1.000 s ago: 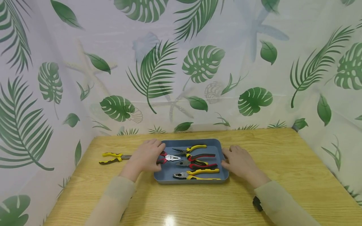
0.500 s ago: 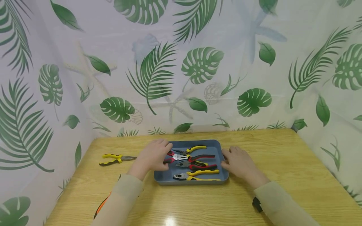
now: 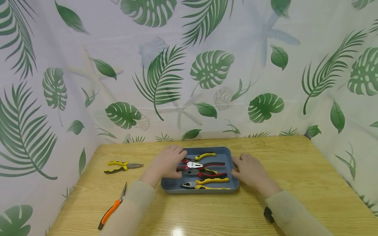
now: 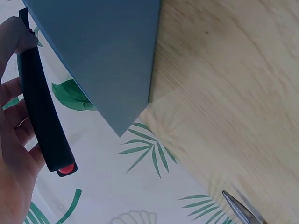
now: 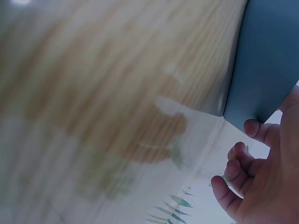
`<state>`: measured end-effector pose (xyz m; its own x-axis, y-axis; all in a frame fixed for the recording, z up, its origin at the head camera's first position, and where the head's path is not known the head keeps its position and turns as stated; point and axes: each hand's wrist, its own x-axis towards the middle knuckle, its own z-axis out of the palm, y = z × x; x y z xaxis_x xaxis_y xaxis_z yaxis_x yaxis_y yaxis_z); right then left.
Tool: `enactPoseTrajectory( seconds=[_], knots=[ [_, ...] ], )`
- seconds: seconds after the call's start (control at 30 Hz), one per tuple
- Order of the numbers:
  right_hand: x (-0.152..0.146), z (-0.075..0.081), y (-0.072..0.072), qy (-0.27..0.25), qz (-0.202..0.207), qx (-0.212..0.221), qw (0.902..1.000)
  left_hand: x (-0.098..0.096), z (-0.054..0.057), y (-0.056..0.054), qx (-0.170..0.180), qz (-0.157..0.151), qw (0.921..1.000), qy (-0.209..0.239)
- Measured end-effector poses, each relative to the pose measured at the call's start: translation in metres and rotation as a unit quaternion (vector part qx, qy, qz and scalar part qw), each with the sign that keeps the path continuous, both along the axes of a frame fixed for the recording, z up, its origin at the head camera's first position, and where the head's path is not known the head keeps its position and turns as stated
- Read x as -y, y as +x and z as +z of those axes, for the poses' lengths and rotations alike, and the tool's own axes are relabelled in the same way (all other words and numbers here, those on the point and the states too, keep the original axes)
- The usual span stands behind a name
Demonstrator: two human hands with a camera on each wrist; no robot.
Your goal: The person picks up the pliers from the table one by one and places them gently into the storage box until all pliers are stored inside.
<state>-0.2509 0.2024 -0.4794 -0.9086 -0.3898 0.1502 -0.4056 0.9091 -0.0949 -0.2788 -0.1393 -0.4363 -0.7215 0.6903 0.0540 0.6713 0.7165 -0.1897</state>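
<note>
My left hand [image 3: 166, 164] grips red-and-black pliers [image 3: 193, 165] over the left part of a blue-grey tray [image 3: 171, 186]; their bright silver head points right. In the left wrist view, the black handle [image 4: 42, 102] with a red end lies between thumb and fingers. My right hand [image 3: 251, 168] is at the tray's right end, and in the right wrist view a fingertip [image 5: 252, 128] touches the outer wall with the other fingers loosely bent. Inside the tray lie yellow-handled pliers [image 3: 206, 155] at the back, red-and-black pliers [image 3: 218, 175] and yellow-and-black combination pliers [image 3: 189, 185] in front.
On the wooden table [image 3: 206, 213], left of the tray, lie yellow-and-black long-nose pliers [image 3: 125, 166]. Nearer the front left, beside my sleeve, are orange-and-black long-nose pliers [image 3: 110, 211]. A leaf-patterned sheet [image 3: 177, 82] hangs behind the table and along its sides.
My left hand has moved right with the silver-headed pliers, farther over the tray. The orange-handled pliers have come out from behind the left sleeve. My right hand stays at the tray's end.
</note>
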Motion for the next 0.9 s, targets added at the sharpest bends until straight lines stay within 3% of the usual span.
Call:
enactPoseTrajectory(
  seconds=[0.37, 0.9],
  knots=[
    [0.000, 0.004, 0.000, 0.002, 0.000, -0.001, 1.0000, -0.014, 0.000, -0.008, 0.026, 0.013, 0.9995, 0.014],
    [0.000, 0.001, 0.000, 0.000, 0.003, -0.005, 1.0000, -0.030, -0.001, -0.013, 0.026, 0.009, 0.9996, 0.006]
  ],
)
